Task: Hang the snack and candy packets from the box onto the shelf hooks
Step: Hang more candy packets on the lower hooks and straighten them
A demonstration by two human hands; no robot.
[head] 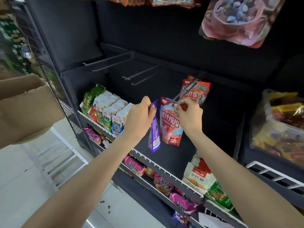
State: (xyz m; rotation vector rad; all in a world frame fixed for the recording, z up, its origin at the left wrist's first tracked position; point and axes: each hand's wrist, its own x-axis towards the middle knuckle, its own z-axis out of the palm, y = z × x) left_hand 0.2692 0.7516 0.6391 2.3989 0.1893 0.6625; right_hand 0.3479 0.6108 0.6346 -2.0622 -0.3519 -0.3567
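**Red packet at the hook tip, purple packet waiting in the other hand**

Fingers of the right hand are curled together and pinch the top edge of a red strawberry candy packet, right beside its hang hole, where the tip of a dark wire shelf hook meets the packet. Whether the hook has passed through the hole cannot be told. The packet hangs upright below the fingers, in front of the black back panel of the shelf.

Thumb and fingers of the left hand pinch the top of a purple packet, which hangs edge-on with its barcode showing, just beside the red one on its left.

Further back on the same hook hang more red strawberry packets of the same kind. To the left, two pairs of bare wire hooks jut out from the panel.

A cardboard box with open flaps sits at the left edge, well apart from both hands. Below the hands, a wire-fronted shelf holds upright rows of white and green snack packets; lower shelves carry pink-wrapped packets. A pink bag of blue candies hangs at the upper right.
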